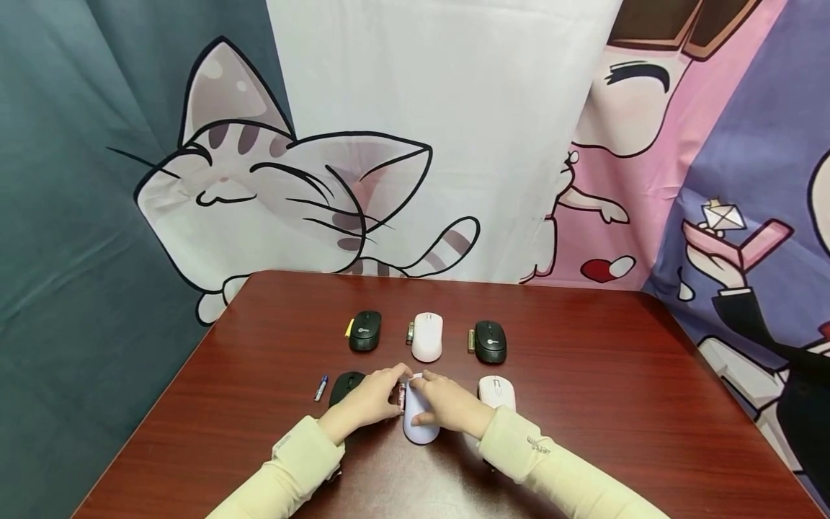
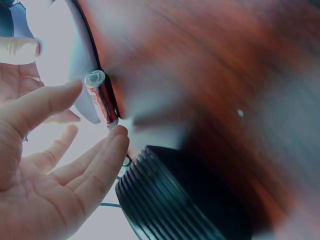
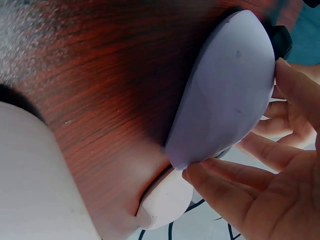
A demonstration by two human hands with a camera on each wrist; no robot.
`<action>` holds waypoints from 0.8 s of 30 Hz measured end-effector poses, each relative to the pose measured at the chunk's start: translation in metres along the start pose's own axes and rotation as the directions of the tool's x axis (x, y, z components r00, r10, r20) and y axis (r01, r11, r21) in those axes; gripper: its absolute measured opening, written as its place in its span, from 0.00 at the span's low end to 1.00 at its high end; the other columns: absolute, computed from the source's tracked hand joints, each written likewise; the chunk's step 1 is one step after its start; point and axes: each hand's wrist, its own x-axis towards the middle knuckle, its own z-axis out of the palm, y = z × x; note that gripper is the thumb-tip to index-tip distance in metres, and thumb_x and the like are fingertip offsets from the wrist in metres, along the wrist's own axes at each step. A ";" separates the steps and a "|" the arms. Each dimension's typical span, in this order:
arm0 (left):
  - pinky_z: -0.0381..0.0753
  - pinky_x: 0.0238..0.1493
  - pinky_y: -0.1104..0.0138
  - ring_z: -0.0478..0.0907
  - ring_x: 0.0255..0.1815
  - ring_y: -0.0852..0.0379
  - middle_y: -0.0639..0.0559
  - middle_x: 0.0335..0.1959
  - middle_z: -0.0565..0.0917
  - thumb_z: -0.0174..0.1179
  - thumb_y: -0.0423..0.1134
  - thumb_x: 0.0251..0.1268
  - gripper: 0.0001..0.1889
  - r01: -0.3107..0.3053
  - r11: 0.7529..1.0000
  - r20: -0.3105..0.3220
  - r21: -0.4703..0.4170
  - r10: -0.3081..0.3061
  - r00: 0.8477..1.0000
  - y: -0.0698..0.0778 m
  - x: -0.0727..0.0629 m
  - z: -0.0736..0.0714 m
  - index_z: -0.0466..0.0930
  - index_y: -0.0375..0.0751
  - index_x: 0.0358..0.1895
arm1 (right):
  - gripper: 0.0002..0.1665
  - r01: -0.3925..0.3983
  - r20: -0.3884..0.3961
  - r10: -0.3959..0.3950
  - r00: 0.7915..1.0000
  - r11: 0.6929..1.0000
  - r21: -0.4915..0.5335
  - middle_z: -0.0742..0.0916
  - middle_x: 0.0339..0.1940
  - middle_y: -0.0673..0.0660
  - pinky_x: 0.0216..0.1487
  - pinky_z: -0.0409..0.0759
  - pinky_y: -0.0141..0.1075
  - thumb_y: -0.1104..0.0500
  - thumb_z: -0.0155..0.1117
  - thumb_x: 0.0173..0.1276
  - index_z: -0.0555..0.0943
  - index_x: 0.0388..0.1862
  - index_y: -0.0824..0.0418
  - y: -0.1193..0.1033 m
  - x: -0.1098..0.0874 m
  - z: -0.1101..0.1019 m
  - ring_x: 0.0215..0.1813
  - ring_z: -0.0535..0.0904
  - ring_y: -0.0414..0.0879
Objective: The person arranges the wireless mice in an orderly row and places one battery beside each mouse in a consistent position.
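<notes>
In the middle of the table lies a pale purple mouse (image 1: 420,425). My right hand (image 1: 447,404) holds it, with fingertips at its front end and thumb at its side, as seen in the right wrist view. A small red battery (image 2: 101,97) lies close along the left side of the mouse. My left hand (image 1: 371,396) has thumb and fingertips at the battery's two ends, pinching it lengthwise. Beside the left hand is a black mouse (image 1: 344,384), partly hidden by that hand.
Behind stand a black mouse (image 1: 365,331), a white mouse (image 1: 428,336) and another black mouse (image 1: 491,342), each with a battery-like item at its left. Another white mouse (image 1: 496,391) is right of my right hand. A blue-and-white battery (image 1: 320,388) lies at left on the brown table (image 1: 227,432).
</notes>
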 end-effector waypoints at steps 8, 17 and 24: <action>0.74 0.38 0.59 0.75 0.38 0.51 0.42 0.40 0.80 0.68 0.31 0.49 0.20 0.011 1.000 -0.012 0.002 -0.011 1.000 0.002 -0.003 -0.004 0.73 0.38 0.48 | 0.32 -0.014 -0.002 0.014 1.000 0.997 0.079 0.80 0.55 0.68 0.57 0.74 0.52 0.53 0.72 0.54 0.76 0.54 0.68 -0.001 -0.002 -0.007 0.60 0.75 0.64; 0.73 0.35 0.63 0.73 0.33 0.56 0.46 0.37 0.79 0.65 0.33 0.54 0.15 0.017 0.997 -0.048 0.076 -0.013 0.999 0.007 0.000 -0.003 0.75 0.37 0.46 | 0.26 0.038 -0.085 -0.031 0.996 0.996 0.085 0.85 0.46 0.61 0.46 0.78 0.44 0.56 0.71 0.55 0.78 0.49 0.69 0.015 -0.012 -0.019 0.46 0.82 0.54; 0.73 0.32 0.64 0.73 0.30 0.54 0.49 0.29 0.77 0.66 0.35 0.53 0.13 0.012 0.953 -0.139 0.303 0.032 0.990 0.021 0.003 -0.002 0.77 0.37 0.41 | 0.14 0.097 -0.192 -0.071 0.979 0.986 0.133 0.87 0.39 0.59 0.46 0.79 0.41 0.61 0.67 0.59 0.81 0.43 0.67 0.030 -0.022 -0.034 0.43 0.83 0.52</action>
